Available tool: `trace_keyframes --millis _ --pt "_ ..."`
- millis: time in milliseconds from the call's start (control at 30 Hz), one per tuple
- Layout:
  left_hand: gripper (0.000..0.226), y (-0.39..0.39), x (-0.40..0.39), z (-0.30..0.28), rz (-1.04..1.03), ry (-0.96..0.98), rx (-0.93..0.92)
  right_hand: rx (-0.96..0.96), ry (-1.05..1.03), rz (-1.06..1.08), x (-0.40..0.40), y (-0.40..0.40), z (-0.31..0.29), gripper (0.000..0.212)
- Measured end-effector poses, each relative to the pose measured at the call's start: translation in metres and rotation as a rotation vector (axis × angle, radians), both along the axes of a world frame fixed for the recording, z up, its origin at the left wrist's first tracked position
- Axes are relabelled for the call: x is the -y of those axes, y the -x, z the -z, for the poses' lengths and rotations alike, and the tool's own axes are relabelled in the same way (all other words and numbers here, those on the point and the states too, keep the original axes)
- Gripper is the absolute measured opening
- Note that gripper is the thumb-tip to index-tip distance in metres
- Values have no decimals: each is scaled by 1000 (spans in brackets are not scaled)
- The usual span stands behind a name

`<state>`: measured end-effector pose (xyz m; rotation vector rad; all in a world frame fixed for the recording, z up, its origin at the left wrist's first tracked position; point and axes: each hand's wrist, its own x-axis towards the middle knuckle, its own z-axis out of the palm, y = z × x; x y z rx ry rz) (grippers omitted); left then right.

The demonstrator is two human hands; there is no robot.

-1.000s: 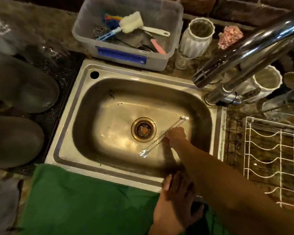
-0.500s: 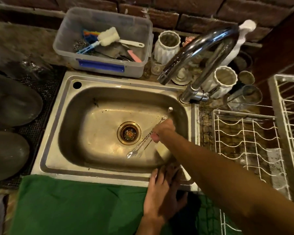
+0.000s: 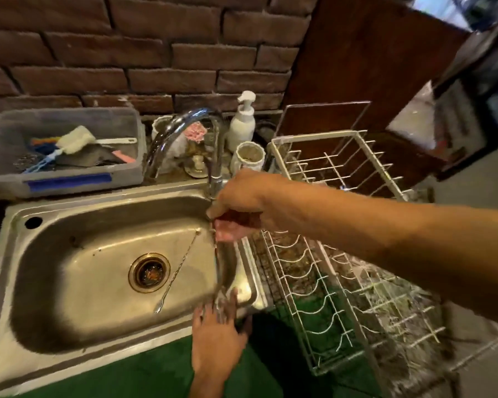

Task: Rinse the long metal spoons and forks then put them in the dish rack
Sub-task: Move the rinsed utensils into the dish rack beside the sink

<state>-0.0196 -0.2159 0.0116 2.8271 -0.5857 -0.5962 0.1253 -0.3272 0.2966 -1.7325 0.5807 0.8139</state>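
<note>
The right hand (image 3: 236,206) reaches across the right end of the sink (image 3: 104,222), just in front of the base of the faucet (image 3: 213,156). Its fingers are curled with the fingertips drawn together, pinching something thin. A blurred metallic streak (image 3: 223,265) runs down from it along the sink's right wall, but motion blur keeps me from telling just what the streak is.

One long metal utensil (image 3: 179,271) lies loose on the sink floor, slanting from its small round end near the right hand down to its forked end at the front of the basin, just right of the drain (image 3: 149,272). It passes below and to the left of the right hand, not touching it.

The left hand (image 3: 216,337) rests on the sink's front rim near the right corner, fingers straight and spread, holding nothing. The forked end of the utensil lies just left of its fingertips, inside the basin.

The white wire dish rack (image 3: 337,285) stands right beside the sink, under the right forearm. Behind the sink, a plastic tub (image 3: 69,179) holds brushes, and a white soap dispenser (image 3: 243,122) stands against the brick wall.
</note>
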Motion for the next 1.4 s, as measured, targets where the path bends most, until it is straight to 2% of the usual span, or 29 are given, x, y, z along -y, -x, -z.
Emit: trace_keyframes --millis 133,267,367,433,567,667,967,1400 --pt "81 -1 2 1 -39 77 45 155 111 -19 48 29 -76 2" --pt "83 -4 3 5 -56 111 52 292 297 70 109 56 -99 11" --pt "80 0 5 5 -75 76 85 293 487 121 144 70 -84 2" --pt "79 3 5 5 -78 43 91 303 615 106 161 79 -64 5" --pt "80 4 6 1 -78 16 72 302 852 -64 182 95 -18 14" --pt "77 3 5 -1 -61 10 75 323 954 -157 186 104 10 8" --pt "74 5 4 -8 -50 3 96 416 1033 -219 191 119 38 20" --pt "72 5 3 -6 -53 10 111 343 1025 -269 188 119 31 17"
